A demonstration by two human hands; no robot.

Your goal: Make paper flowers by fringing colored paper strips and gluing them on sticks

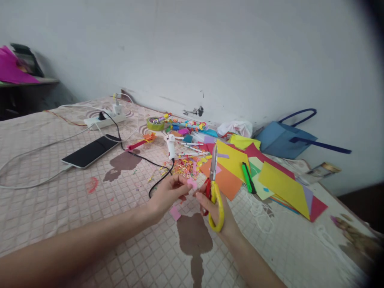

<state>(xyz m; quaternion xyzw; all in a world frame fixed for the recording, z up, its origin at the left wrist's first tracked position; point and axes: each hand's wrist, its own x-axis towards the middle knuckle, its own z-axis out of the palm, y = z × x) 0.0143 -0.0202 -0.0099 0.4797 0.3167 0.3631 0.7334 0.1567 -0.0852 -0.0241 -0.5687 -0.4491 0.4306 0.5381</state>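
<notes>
Between the thumb and fingers of my left hand [171, 191] is a small piece of pink paper [192, 183]. My right hand [220, 210] is closed around a pair of scissors [214, 170], whose yellow and red handles sit in the palm and whose blades point up and away. The fingertips of both hands are close together, just right of the pink piece. Another pink paper scrap [175, 213] lies on the tablecloth below my left hand. Beyond my hands spreads a pile of tiny colourful paper cuttings [187, 167].
A white glue gun [170, 147] stands behind the cuttings, its black cord running left. Coloured paper sheets [283, 184] and a green cutter knife [248, 178] lie to the right. On the left are a phone [91, 151] and a power strip [105, 119]. A blue bag [282, 138] leans on the wall.
</notes>
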